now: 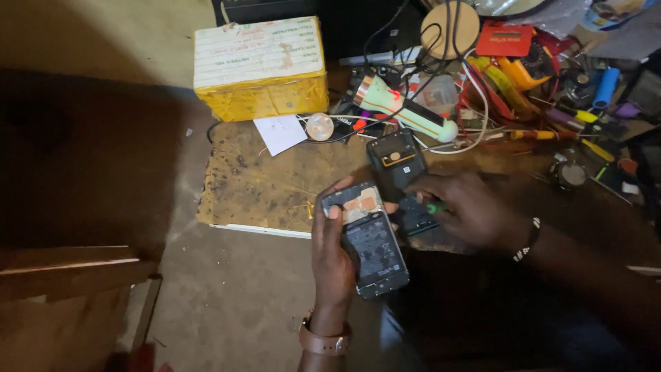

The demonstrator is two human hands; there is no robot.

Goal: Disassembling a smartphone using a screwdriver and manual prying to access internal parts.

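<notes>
While the left hand [334, 258] grips an opened phone [368, 238] from below, its fingers closed around the left edge and the thumb lying across the upper corner, the handset is held tilted above the near edge of the tabletop [268, 186], with its back removed and its internal plate and battery facing up. Just to the right, the right hand [468, 210] closes its fingers on a small green-handled tool [434, 207], the tip of which points toward the phone; whether the tip touches it cannot be told. Beneath that hand lies a dark ridged part [415, 217], and just beyond it a black back cover [396, 160] rests flat on the worn, stained board. A watch with a brown strap [323, 341] sits on the left wrist, and a beaded bracelet [529, 240] on the right. Farther back stand a pale green torch [406, 110], a small round bulb [319, 126], a white slip of paper [279, 132] and a yellow cardboard box [260, 69]. Tangled cables [441, 62] and assorted screwdrivers [551, 131] crowd the far right corner.
</notes>
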